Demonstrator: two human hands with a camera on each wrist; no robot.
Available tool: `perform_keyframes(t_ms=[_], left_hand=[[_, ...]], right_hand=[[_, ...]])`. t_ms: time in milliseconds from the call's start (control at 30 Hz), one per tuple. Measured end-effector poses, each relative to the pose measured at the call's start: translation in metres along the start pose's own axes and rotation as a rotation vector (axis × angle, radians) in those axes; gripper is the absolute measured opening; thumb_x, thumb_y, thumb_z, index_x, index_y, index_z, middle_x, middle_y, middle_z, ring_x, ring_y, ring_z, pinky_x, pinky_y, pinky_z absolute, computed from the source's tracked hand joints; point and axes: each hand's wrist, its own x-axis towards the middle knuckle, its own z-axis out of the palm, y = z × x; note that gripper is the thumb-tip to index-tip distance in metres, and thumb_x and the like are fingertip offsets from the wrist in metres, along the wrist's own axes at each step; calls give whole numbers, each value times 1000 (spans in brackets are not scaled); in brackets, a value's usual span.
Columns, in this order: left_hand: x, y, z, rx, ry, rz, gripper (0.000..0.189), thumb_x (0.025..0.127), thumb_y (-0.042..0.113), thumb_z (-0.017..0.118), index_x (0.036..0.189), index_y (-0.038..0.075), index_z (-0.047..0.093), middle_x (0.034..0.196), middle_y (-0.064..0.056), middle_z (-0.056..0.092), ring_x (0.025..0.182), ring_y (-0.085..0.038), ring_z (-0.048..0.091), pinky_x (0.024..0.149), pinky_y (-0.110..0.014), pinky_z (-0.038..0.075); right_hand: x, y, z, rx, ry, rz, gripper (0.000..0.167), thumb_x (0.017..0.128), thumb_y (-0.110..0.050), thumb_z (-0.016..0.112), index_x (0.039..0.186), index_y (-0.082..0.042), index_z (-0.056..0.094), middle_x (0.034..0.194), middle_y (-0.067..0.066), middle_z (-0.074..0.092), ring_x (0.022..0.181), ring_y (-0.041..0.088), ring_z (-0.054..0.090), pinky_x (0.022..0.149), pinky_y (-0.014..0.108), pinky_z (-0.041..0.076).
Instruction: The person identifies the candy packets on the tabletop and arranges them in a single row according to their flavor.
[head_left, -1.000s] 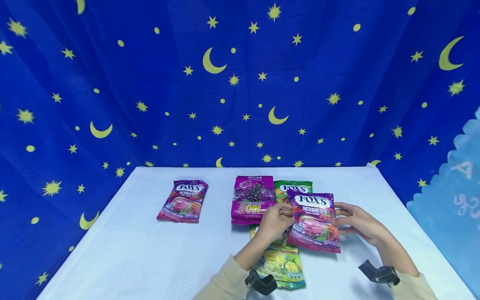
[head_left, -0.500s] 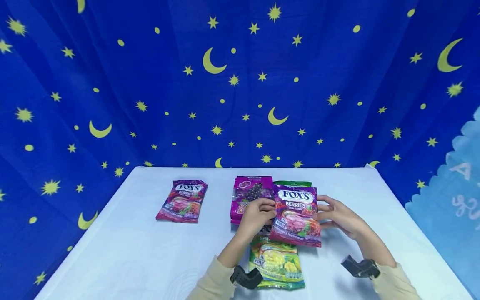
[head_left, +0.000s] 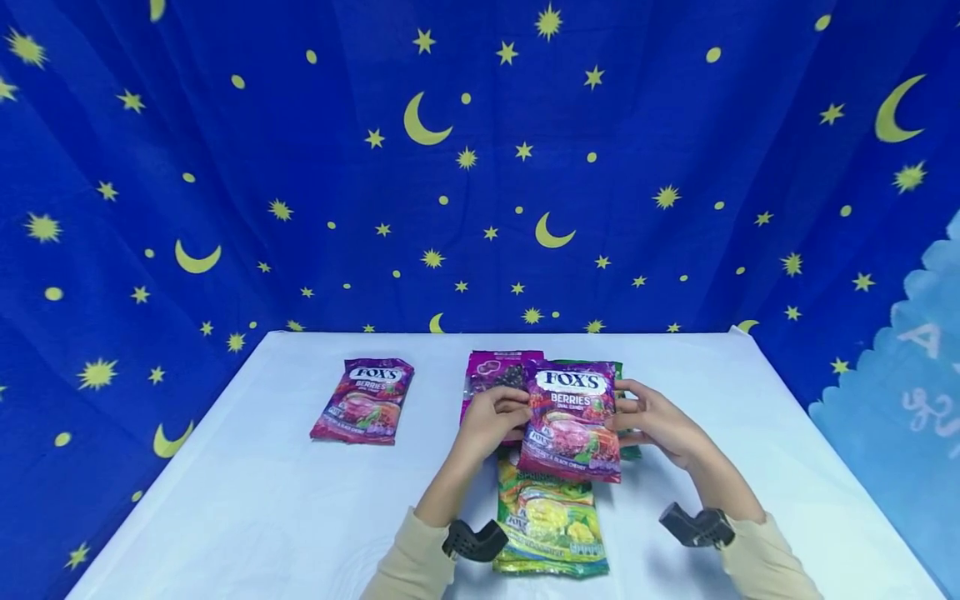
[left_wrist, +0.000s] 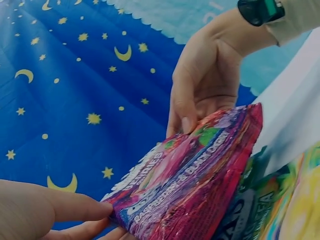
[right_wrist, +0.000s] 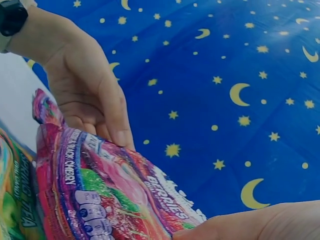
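Observation:
Both hands hold one purple Fox's Berries candy bag by its two sides, raised over the other bags. My left hand pinches its left edge, thumb on the front in the left wrist view. On the opposite edge my right hand grips it between thumb and fingers. Under it lie a magenta candy bag with dark grapes on it, partly covered, and a green candy bag, mostly hidden. Nearer the front is a yellow-green Fox's candy bag, its top edge overlapped by the held bag.
A second purple Fox's Berries bag lies by itself at the left on the white table. Behind the table hangs a blue cloth with yellow moons and stars. A light-blue panel stands at the right.
Both hands have carried the held berries bag to the left and slightly toward the back, from over the green bag to partly over the magenta one. The other bags stay in place.

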Motion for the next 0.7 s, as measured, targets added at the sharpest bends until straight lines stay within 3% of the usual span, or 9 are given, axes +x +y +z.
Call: perform_keyframes(t_ms=[233, 500, 700], left_hand=[[-1, 5, -8, 7, -13, -24, 26, 90, 5, 67, 113, -5, 62, 92, -9, 67, 78, -19, 65, 70, -36, 58], [-19, 39, -14, 38, -14, -15, 24, 88, -3, 63, 110, -12, 60, 94, -18, 64, 80, -25, 65, 75, -43, 57], [-3, 14, -21, 27, -21, -26, 26, 87, 1, 68, 110, -7, 61, 94, -13, 64, 79, -21, 65, 73, -43, 57]], right_hand=[[-1, -1, 7, 14, 8, -31, 76, 86, -10, 69, 146, 2, 25, 130, 27, 54, 101, 32, 64, 82, 44, 55], [-2, -4, 18, 19, 51, -38, 80, 85, -12, 71, 148, 1, 24, 140, 31, 42, 108, 37, 61, 81, 43, 55], [-3, -4, 23, 39, 68, -50, 78, 85, -9, 70, 148, 0, 25, 139, 29, 45, 107, 35, 62, 81, 42, 55]])
